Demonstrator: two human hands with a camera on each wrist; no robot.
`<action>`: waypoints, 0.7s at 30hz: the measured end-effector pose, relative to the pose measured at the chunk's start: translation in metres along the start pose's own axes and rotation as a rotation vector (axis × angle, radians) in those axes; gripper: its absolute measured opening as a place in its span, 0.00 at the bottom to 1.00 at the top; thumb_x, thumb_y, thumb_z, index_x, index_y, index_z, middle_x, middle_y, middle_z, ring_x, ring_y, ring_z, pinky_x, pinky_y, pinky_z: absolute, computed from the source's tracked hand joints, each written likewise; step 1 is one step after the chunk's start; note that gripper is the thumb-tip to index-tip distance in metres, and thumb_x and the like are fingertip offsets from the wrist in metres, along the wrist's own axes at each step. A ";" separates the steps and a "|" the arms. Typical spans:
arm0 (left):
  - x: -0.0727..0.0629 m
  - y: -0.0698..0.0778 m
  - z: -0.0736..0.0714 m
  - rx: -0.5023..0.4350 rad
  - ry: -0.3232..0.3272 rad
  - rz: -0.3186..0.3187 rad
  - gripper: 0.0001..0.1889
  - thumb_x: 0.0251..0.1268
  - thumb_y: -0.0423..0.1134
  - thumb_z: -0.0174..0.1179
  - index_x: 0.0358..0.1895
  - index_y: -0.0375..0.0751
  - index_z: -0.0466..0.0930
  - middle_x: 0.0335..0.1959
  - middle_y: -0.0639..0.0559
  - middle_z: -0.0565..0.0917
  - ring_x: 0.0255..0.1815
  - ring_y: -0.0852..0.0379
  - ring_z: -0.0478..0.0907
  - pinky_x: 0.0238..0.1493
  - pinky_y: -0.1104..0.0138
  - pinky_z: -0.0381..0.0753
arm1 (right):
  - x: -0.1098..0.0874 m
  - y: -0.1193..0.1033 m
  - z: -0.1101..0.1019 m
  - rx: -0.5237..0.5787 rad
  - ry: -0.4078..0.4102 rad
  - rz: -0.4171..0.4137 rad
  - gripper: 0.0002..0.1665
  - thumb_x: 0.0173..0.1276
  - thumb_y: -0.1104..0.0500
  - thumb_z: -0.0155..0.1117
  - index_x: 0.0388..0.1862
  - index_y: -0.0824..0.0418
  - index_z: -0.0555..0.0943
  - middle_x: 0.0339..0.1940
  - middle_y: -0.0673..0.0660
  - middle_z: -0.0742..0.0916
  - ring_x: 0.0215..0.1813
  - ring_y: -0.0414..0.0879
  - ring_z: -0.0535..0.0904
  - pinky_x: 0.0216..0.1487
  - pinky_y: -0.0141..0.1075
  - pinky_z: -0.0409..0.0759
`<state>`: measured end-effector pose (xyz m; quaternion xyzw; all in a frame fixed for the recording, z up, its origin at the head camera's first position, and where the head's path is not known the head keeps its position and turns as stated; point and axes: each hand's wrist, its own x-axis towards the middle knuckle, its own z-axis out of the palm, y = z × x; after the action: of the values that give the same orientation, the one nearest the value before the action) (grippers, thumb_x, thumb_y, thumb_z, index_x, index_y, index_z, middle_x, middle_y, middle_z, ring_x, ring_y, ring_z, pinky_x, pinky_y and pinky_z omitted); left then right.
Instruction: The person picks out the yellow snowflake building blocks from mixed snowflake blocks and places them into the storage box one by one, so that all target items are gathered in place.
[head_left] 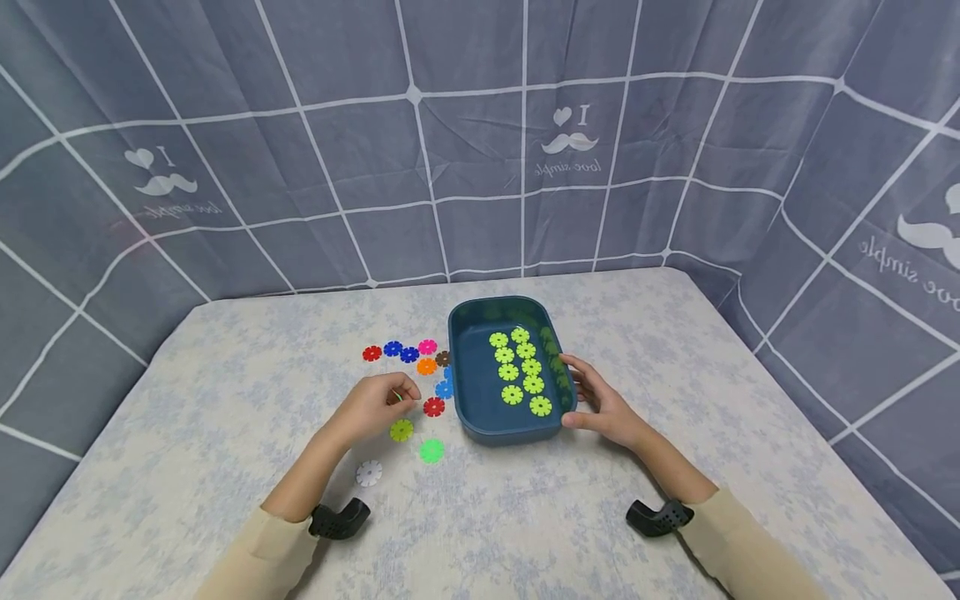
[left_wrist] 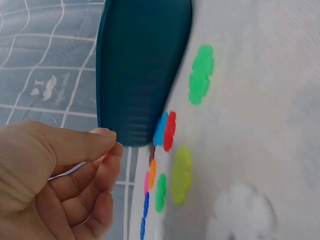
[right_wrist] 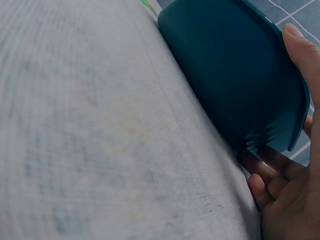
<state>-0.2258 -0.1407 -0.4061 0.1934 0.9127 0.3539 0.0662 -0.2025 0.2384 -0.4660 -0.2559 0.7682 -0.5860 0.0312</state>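
A dark teal plastic tub (head_left: 474,423) stands on the table, with several yellow-green notched discs (head_left: 531,367) in two rough rows on its floor. My right hand (head_left: 606,408) grips the tub's right side, its thumb near the front corner. In the right wrist view, fingers (right_wrist: 272,172) bend against the tub's lower wall. Left of the tub, my left hand (head_left: 378,406) hovers with fingers curled and thumb against the index fingertip; nothing shows between them. Beneath it lies a green disc (left_wrist: 160,192). A red disc (head_left: 433,407) is close to its fingertips, a yellow-green disc (head_left: 401,430) just below.
Loose discs lie left of the tub: red (head_left: 372,353), dark blue (head_left: 393,348), pink (head_left: 427,347), orange (head_left: 427,367), brown (head_left: 442,359), light blue (head_left: 445,389), bright green (head_left: 432,451) and white (head_left: 368,473). A grey checked curtain (head_left: 480,150) hangs behind the table.
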 end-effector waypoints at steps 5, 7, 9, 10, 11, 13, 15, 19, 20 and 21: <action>-0.009 -0.010 -0.001 0.006 0.002 -0.026 0.02 0.67 0.31 0.60 0.37 0.37 0.81 0.32 0.53 0.82 0.31 0.56 0.75 0.33 0.63 0.76 | 0.000 0.000 0.000 -0.001 0.001 0.006 0.53 0.64 0.50 0.70 0.79 0.57 0.50 0.71 0.73 0.64 0.64 0.67 0.68 0.60 0.34 0.69; -0.011 -0.014 -0.001 0.003 0.000 -0.034 0.02 0.67 0.30 0.60 0.38 0.37 0.81 0.32 0.53 0.82 0.32 0.56 0.76 0.33 0.63 0.76 | 0.000 0.000 0.000 -0.003 0.004 0.008 0.53 0.64 0.50 0.70 0.79 0.57 0.50 0.71 0.73 0.63 0.64 0.67 0.68 0.60 0.34 0.69; -0.013 -0.017 0.000 0.004 -0.007 -0.042 0.02 0.66 0.30 0.59 0.38 0.37 0.81 0.32 0.53 0.82 0.32 0.56 0.76 0.33 0.63 0.76 | 0.000 0.000 0.000 -0.002 0.003 0.008 0.53 0.64 0.50 0.70 0.79 0.57 0.50 0.72 0.73 0.63 0.65 0.67 0.68 0.60 0.34 0.69; -0.014 -0.019 0.000 0.010 -0.009 -0.047 0.01 0.66 0.30 0.60 0.38 0.37 0.81 0.32 0.53 0.82 0.32 0.56 0.76 0.33 0.63 0.76 | 0.000 0.000 0.000 -0.001 0.003 0.008 0.53 0.64 0.50 0.70 0.79 0.57 0.50 0.72 0.73 0.63 0.65 0.67 0.68 0.60 0.34 0.69; -0.014 -0.021 0.000 0.018 -0.009 -0.050 0.01 0.66 0.31 0.60 0.37 0.37 0.81 0.31 0.54 0.81 0.32 0.57 0.76 0.33 0.63 0.76 | 0.000 0.000 0.000 0.000 0.002 0.008 0.53 0.64 0.50 0.70 0.79 0.57 0.50 0.72 0.73 0.63 0.65 0.67 0.68 0.60 0.34 0.69; -0.014 -0.024 0.002 0.037 -0.009 -0.053 0.02 0.66 0.32 0.61 0.37 0.38 0.80 0.31 0.55 0.81 0.32 0.57 0.75 0.34 0.63 0.75 | 0.000 0.001 0.000 0.002 0.002 0.007 0.53 0.64 0.50 0.70 0.79 0.57 0.50 0.71 0.73 0.63 0.65 0.67 0.68 0.60 0.34 0.69; -0.015 -0.027 0.004 0.061 -0.009 -0.054 0.03 0.66 0.33 0.62 0.36 0.38 0.80 0.30 0.56 0.81 0.32 0.57 0.75 0.34 0.63 0.75 | 0.000 0.001 0.000 0.004 0.004 0.007 0.53 0.64 0.50 0.70 0.79 0.57 0.50 0.71 0.73 0.64 0.64 0.67 0.68 0.60 0.33 0.69; -0.015 -0.030 0.005 0.096 -0.010 -0.069 0.03 0.66 0.35 0.63 0.36 0.39 0.80 0.30 0.56 0.80 0.32 0.57 0.74 0.35 0.63 0.75 | 0.000 0.001 0.000 0.003 0.003 0.006 0.53 0.64 0.51 0.70 0.79 0.58 0.50 0.71 0.74 0.63 0.64 0.67 0.68 0.60 0.33 0.69; -0.015 -0.030 0.005 0.097 -0.011 -0.075 0.04 0.65 0.36 0.63 0.36 0.39 0.80 0.30 0.56 0.80 0.32 0.57 0.74 0.35 0.62 0.75 | 0.000 0.001 0.000 0.002 0.003 0.007 0.53 0.64 0.51 0.70 0.79 0.58 0.50 0.71 0.74 0.63 0.64 0.67 0.68 0.60 0.33 0.69; -0.016 -0.030 0.005 0.093 -0.014 -0.084 0.04 0.65 0.36 0.63 0.36 0.40 0.80 0.29 0.56 0.80 0.31 0.57 0.74 0.35 0.62 0.74 | 0.000 0.001 0.000 0.001 0.004 0.007 0.53 0.64 0.51 0.70 0.79 0.58 0.50 0.71 0.74 0.63 0.64 0.67 0.68 0.60 0.33 0.69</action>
<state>-0.2195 -0.1645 -0.4300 0.1604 0.9348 0.3069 0.0784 -0.2029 0.2388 -0.4669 -0.2522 0.7687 -0.5869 0.0320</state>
